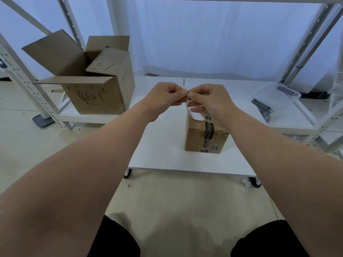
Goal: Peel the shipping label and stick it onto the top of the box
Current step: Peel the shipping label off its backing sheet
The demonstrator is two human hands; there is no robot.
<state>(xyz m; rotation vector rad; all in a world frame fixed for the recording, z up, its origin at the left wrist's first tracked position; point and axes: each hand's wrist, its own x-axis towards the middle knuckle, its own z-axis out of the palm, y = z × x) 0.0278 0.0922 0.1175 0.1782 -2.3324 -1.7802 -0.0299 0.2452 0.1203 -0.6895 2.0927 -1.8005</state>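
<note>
1. left hand [167, 95]: raised above the desk [163, 153], fingers curled tight into the palm. thumb and forefinger pinch the upper edge of the shipping label [194, 114] at its left side.
2. right hand [208, 101]: raised at the same height, just beside the left hand, with their fingertips almost touching. fingers are curled; thumb and forefinger pinch the same upper edge from the right. the lower fingers lie in front of part of the sheet.
3. shipping label: a white sheet held in the air between the two hands. its long axis runs roughly top to bottom. it hangs down from the pinch point and curls, with the rounded lower end toward the box [204, 140]. whether the lower end touches the box top cannot be told. whether the backing has separated cannot be told.
4. box: a small closed brown carton standing upright on the desk, right of centre, directly below the right hand. a strip of black-printed tape [209, 127] runs across the top and down the near face.
5. desk: a low white surface.
6. surroundings: an open carton [92, 93] with raised flaps and handwritten marks stands on the shelf [89, 116] to the left, well apart from the box. a clear plastic container [276, 95] sits far right.
</note>
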